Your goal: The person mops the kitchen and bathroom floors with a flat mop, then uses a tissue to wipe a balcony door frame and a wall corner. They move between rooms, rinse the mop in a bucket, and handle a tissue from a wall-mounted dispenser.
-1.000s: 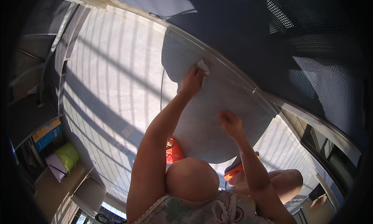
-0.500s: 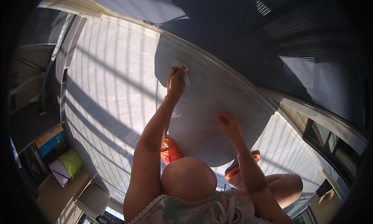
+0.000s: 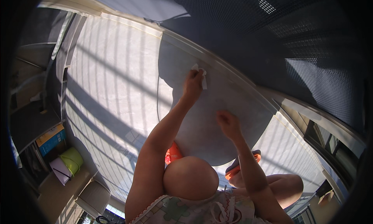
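My left hand (image 3: 193, 84) is closed on a white wipe (image 3: 204, 81), perhaps a tissue, whose corners stick out past the fingers. It is low over the shaded grey floor (image 3: 186, 119), close to the foot of the dark blue wall; whether the wipe touches the floor is hard to tell. Off to the right, my right hand (image 3: 228, 124) hangs over the same shadow with its fingers curled in. Nothing shows in it, and it touches no object.
Along the far side runs a pale baseboard (image 3: 217, 65) under a dark blue wall (image 3: 217, 30). Orange shoes (image 3: 173, 151) are on my feet. At the left stand a shelf with an orange-and-blue box (image 3: 51, 140) and a green bucket (image 3: 71, 162). A dark-framed door (image 3: 330, 140) is at right.
My left hand has moved to the right across the floor, still holding the wipe. The right hand has stayed nearly in place.
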A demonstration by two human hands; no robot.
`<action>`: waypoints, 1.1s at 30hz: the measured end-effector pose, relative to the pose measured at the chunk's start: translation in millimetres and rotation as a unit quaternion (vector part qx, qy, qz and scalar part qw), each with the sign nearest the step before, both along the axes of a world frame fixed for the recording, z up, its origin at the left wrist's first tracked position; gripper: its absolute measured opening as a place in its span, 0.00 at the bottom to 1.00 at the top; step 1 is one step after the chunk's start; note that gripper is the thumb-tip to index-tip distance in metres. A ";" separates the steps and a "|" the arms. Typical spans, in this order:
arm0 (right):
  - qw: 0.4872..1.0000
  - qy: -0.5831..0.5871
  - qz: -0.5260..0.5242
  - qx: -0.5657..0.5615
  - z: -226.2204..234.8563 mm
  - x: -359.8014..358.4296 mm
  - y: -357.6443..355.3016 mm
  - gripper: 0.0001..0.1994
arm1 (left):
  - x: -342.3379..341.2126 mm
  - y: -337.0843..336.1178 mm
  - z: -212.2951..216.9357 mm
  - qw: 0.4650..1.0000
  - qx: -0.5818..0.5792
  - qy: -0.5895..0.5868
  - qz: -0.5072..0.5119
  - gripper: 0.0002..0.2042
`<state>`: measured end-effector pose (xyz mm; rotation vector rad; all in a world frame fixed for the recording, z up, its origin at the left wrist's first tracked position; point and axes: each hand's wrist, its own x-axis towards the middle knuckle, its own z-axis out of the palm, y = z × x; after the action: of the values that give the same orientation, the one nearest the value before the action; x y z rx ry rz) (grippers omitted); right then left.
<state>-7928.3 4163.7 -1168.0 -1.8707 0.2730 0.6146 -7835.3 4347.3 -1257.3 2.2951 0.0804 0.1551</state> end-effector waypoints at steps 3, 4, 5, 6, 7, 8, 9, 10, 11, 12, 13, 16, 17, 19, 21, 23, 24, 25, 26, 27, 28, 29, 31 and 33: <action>1.000 0.003 0.000 0.008 -1.6 2.7 2.1 0.09 | -1.3 -4.8 2.9 0.997 0.019 0.028 -0.066 0.12; 1.000 -0.025 0.011 0.000 -2.2 3.6 3.0 0.09 | -1.8 -4.9 3.0 0.998 0.005 0.007 -0.060 0.12; 0.999 -0.034 0.020 -0.010 -2.8 4.5 3.4 0.09 | -0.6 -5.0 2.2 0.998 -0.004 0.008 -0.059 0.11; 0.999 -0.025 0.020 -0.028 -3.2 4.2 4.6 0.09 | 0.6 -4.4 0.9 0.998 -0.014 0.021 -0.059 0.11; 0.998 -0.056 0.033 -0.026 -3.1 5.4 4.9 0.09 | 1.5 -2.3 -1.1 0.998 -0.022 0.018 -0.064 0.10; 0.996 -0.069 0.038 -0.032 -2.4 6.6 5.3 0.09 | 4.0 0.1 -3.3 0.997 -0.029 0.027 -0.070 0.10; 0.996 -0.071 0.041 -0.037 -1.0 6.9 6.2 0.09 | 5.1 2.6 -4.8 0.996 -0.036 0.035 -0.077 0.09; 0.996 -0.075 0.035 -0.027 1.1 8.0 7.0 0.09 | 7.0 4.6 -5.9 0.995 -0.034 0.038 -0.088 0.08; 0.997 -0.068 0.027 -0.018 3.7 8.8 7.9 0.09 | 9.4 5.2 -6.1 0.994 -0.032 0.038 -0.100 0.07; 0.999 -0.048 0.015 -0.005 6.9 10.4 8.7 0.09 | 12.5 5.3 -5.0 0.993 -0.033 0.025 -0.107 0.07; 0.998 -0.060 0.019 -0.016 10.2 12.0 9.5 0.09 | 16.9 4.3 -3.2 0.993 -0.013 0.038 -0.111 0.07; 0.998 -0.057 0.016 -0.035 19.9 16.5 9.5 0.09 | 34.1 2.5 7.5 0.996 0.008 0.019 -0.088 0.07; 0.998 -0.056 0.012 -0.039 22.2 17.1 8.5 0.09 | 40.2 6.0 11.9 0.998 -0.003 0.006 -0.066 0.07; 0.997 -0.068 0.003 -0.043 24.2 16.7 5.2 0.09 | 48.2 20.0 19.1 0.989 -0.107 0.100 -0.004 0.07; 0.996 -0.088 -0.002 -0.034 22.5 13.6 0.9 0.09 | 45.0 47.1 23.8 0.905 -0.347 0.234 0.082 0.06; 0.997 -0.074 -0.008 -0.022 18.3 9.4 -2.3 0.08 | 30.9 70.3 25.5 0.792 -0.536 0.261 0.130 0.08; 0.998 -0.063 -0.015 -0.001 15.6 7.8 -2.6 0.08 | 20.2 79.7 26.1 0.756 -0.584 0.264 0.134 0.08; 0.996 -0.081 0.008 -0.024 14.2 6.4 -2.2 0.08 | 12.0 83.8 26.9 0.715 -0.621 0.279 0.159 0.09; 0.994 -0.096 0.026 -0.037 13.0 6.3 -0.8 0.08 | 5.3 84.8 27.7 0.728 -0.604 0.290 0.148 0.08; 0.994 -0.077 0.035 -0.074 14.2 7.4 1.1 0.08 | 0.1 85.8 31.3 0.738 -0.576 0.313 0.160 0.08; 0.991 -0.115 0.046 -0.048 17.3 9.6 2.7 0.07 | -2.1 83.6 36.2 0.746 -0.560 0.329 0.147 0.08; 0.991 -0.118 0.051 -0.046 22.9 11.9 5.1 0.07 | -2.5 81.3 43.7 0.760 -0.523 0.357 0.141 0.10; 0.990 -0.114 0.076 -0.034 42.4 18.0 5.2 0.08 | 3.9 75.6 67.5 0.771 -0.478 0.407 0.106 0.12; 0.989 -0.102 0.103 -0.025 70.5 23.5 -3.1 0.09 | 15.3 66.8 99.9 0.790 -0.432 0.434 0.032 0.11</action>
<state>-7904.8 4160.6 -1097.5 -2.0073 -0.0401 0.5543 -7820.0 4414.1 -1157.4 1.2669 0.5742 -0.7751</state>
